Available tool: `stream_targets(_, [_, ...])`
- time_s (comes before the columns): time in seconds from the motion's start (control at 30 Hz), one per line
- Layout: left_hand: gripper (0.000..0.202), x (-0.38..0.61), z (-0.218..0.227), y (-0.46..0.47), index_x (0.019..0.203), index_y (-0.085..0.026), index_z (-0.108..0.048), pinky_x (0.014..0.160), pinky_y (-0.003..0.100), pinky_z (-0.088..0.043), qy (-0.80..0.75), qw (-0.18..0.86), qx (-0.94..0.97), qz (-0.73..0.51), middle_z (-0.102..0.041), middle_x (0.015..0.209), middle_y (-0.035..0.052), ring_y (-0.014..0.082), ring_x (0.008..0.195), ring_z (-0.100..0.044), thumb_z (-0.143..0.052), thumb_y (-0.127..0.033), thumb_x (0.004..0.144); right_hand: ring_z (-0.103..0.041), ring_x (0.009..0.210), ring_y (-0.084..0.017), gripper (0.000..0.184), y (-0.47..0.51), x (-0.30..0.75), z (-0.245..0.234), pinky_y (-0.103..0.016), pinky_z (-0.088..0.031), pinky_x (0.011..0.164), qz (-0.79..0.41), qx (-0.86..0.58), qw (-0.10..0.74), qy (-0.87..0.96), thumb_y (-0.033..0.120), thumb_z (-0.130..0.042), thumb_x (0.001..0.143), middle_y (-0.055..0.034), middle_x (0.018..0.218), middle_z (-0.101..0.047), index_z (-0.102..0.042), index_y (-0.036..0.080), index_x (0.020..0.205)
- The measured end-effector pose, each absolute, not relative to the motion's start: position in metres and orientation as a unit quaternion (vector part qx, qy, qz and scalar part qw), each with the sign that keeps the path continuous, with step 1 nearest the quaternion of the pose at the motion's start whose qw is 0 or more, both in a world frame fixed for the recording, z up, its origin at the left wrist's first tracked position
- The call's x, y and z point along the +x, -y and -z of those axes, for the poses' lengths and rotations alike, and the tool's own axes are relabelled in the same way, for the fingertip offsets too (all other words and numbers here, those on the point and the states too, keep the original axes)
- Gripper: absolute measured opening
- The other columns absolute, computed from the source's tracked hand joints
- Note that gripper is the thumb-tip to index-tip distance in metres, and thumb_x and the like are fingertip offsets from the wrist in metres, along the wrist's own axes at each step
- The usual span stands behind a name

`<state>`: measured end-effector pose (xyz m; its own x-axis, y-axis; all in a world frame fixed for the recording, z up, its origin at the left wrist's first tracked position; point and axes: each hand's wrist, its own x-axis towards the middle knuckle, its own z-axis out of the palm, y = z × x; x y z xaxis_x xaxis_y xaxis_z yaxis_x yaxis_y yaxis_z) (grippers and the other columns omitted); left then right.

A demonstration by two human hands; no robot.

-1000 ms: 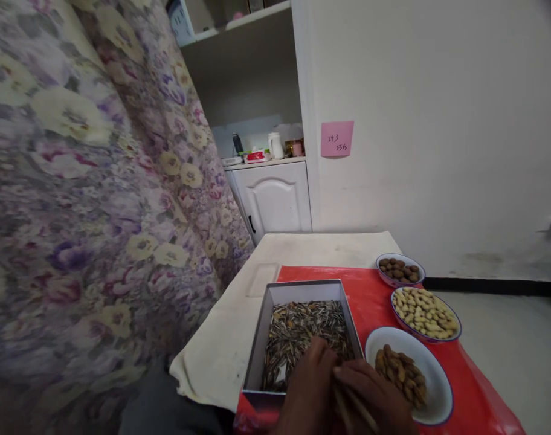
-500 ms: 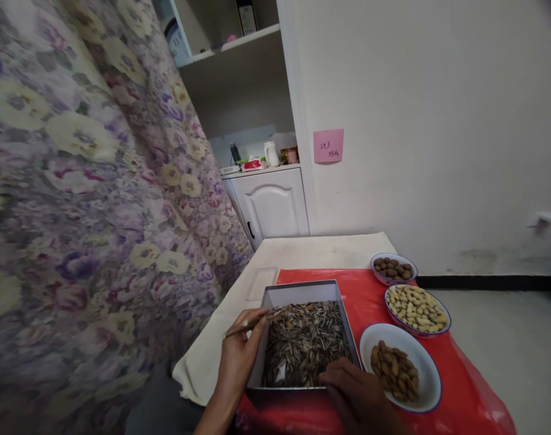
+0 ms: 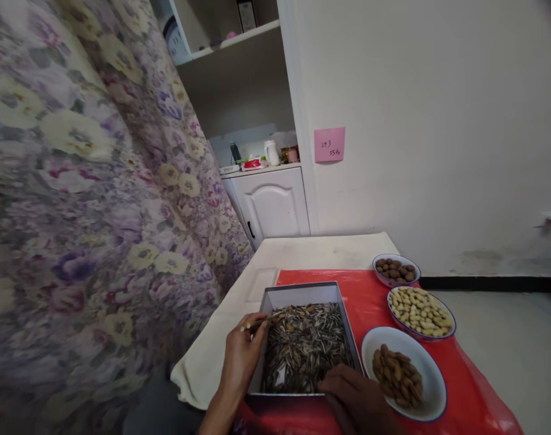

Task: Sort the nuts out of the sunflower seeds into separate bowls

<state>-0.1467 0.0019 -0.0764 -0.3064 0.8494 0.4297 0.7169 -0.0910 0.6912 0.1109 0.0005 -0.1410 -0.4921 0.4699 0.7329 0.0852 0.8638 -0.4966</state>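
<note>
A grey box [image 3: 275, 297] full of striped sunflower seeds [image 3: 308, 344] sits on a red cloth [image 3: 370, 296]. My left hand [image 3: 240, 362] rests at the box's left wall, its fingers closed on thin wooden chopsticks [image 3: 257, 325] whose tips reach into the seeds. My right hand [image 3: 357, 402] lies at the box's near right corner with curled fingers touching the seeds; what it holds, if anything, is hidden.
Three white bowls stand right of the box: almonds [image 3: 400, 371] nearest, peanuts [image 3: 420, 311] in the middle, dark round nuts [image 3: 396, 269] farthest. A cream table [image 3: 321, 249] lies under the cloth. A floral curtain [image 3: 98, 199] hangs on the left, with a white cabinet [image 3: 273, 202] behind.
A second ago both hands were together over the near end of the box. My left hand moved with the chopsticks to the box's left wall and has since stayed there.
</note>
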Motion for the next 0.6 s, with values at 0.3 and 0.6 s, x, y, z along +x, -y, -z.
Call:
stream_targets(0.3, [0.022, -0.119, 0.065, 0.022, 0.094, -0.021, -0.073, 0.081, 0.028, -0.054, -0.621, 0.166, 0.623, -0.446, -0.074, 0.094, 0.0043, 0.02, 0.091, -0.069, -0.059, -0.037, 0.088, -0.066, 0.08, -0.015, 0.031, 0.004, 0.112, 0.136, -0.022, -0.051, 0.069, -0.223, -0.173, 0.47, 0.836, 0.003, -0.046, 0.089, -0.0056, 0.092, -0.066, -0.058, 0.022, 0.109])
stream_targets(0.6, [0.016, -0.138, 0.059, 0.042, 0.097, -0.021, -0.069, 0.079, 0.024, -0.053, -0.609, 0.004, 0.681, -0.407, -0.072, 0.093, 0.0035, 0.0169, 0.088, -0.069, -0.056, -0.028, 0.091, -0.065, 0.084, -0.016, 0.028, 0.008, 0.114, 0.133, -0.024, -0.052, 0.072, -0.238, -0.188, 0.45, 0.84, 0.005, -0.046, 0.091, -0.0057, 0.094, -0.066, -0.059, 0.022, 0.108])
